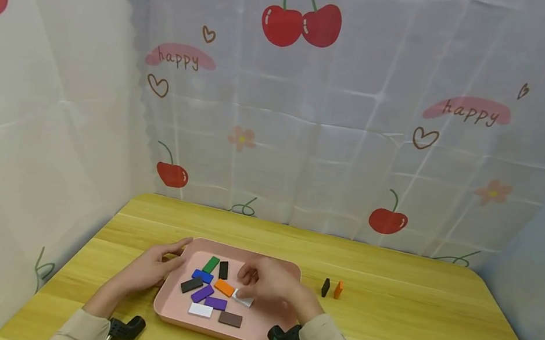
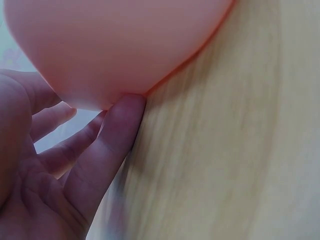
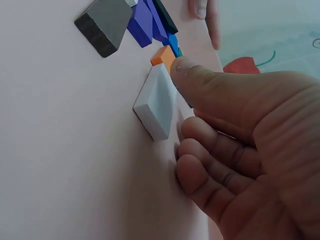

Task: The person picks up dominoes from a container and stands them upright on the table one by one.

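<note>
A pink tray (image 1: 172, 311) holds several flat domino-like blocks. My left hand (image 1: 151, 270) rests at its left side, fingers extended; in the left wrist view the thumb (image 2: 117, 125) touches the tray's outer wall (image 2: 125, 45). Over the right half of the tray is my right hand (image 1: 271, 281), fingers loosely bent. Its thumb (image 3: 205, 87) is beside a white block (image 3: 155, 102), with an orange block (image 3: 163, 56) just beyond. I see nothing held between the visible fingers; the index finger is mostly hidden behind the thumb in the right wrist view.
Black (image 1: 326, 287) and orange (image 1: 338, 290) blocks stand upright on the wooden table (image 1: 413, 326), right of the tray. Inside the tray lie green (image 1: 211, 264), blue (image 1: 202, 276), purple (image 1: 216, 304), brown (image 1: 231, 319) and other blocks. A cherry-printed curtain (image 1: 304, 169) surrounds the table.
</note>
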`<state>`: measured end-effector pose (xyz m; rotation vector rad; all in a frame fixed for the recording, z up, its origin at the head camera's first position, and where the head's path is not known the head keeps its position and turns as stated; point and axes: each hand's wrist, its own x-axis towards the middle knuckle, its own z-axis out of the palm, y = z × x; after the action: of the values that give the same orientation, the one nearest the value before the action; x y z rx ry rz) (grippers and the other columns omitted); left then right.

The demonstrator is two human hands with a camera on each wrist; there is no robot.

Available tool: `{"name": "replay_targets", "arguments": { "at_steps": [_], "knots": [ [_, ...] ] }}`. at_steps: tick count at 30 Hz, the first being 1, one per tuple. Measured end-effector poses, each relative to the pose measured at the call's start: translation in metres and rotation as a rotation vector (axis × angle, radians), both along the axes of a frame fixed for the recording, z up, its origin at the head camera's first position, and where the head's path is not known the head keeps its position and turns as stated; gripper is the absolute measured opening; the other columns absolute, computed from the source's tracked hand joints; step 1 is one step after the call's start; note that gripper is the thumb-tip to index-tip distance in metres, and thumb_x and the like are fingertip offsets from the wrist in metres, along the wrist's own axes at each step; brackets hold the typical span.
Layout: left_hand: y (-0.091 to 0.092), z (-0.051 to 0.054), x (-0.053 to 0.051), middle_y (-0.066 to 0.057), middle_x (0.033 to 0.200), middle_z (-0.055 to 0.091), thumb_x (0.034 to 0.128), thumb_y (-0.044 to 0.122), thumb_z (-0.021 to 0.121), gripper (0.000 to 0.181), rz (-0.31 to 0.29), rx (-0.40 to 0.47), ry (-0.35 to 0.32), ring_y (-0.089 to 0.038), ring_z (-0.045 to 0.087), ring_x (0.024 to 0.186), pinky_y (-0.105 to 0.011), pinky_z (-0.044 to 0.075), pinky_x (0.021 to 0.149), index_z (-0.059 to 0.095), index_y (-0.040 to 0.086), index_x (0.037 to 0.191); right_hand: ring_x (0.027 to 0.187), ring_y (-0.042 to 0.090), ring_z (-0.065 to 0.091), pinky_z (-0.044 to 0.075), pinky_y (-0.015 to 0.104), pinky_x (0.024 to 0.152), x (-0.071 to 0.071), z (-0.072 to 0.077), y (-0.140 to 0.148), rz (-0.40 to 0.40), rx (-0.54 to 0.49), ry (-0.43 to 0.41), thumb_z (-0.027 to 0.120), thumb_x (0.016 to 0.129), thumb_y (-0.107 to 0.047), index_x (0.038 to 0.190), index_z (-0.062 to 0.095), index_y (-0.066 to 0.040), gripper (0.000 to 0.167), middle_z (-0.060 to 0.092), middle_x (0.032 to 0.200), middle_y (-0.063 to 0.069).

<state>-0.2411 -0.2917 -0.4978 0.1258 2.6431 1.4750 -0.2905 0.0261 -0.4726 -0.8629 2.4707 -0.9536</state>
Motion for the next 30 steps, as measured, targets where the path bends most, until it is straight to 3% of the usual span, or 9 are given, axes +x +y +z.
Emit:
{"name": "replay_targets", "arguments": {
  "at_steps": [11,30],
  "knots": [
    [-0.0002,0.0006,-0.0005,-0.014,0.161,0.044,0.1074,0.028,0.057,0.052,-0.015,-0.014,0.013,-0.037,0.057,0.133,-0.039,0.06,0.093,0.044,0.03,0.158,0.076,0.008,0.054,0.046,0.023,0.068,0.002,-0.0022,-0.0049,-0.007,0.067,0.028,0.094,0.075,-0.036,0.09,0.071,-0.023,0.03,0.062,0.083,-0.008],
    [-0.0008,-0.0016,-0.0012,-0.012,0.161,0.045,0.1075,0.03,0.056,0.052,-0.007,-0.04,0.024,-0.033,0.057,0.133,-0.04,0.058,0.099,0.044,0.031,0.158,0.07,0.008,0.055,0.048,0.021,0.063,0.0041,-0.0005,-0.0092,-0.013,0.08,0.05,0.09,0.08,-0.024,0.084,0.074,-0.021,0.017,0.062,0.077,-0.007]
  ]
}}
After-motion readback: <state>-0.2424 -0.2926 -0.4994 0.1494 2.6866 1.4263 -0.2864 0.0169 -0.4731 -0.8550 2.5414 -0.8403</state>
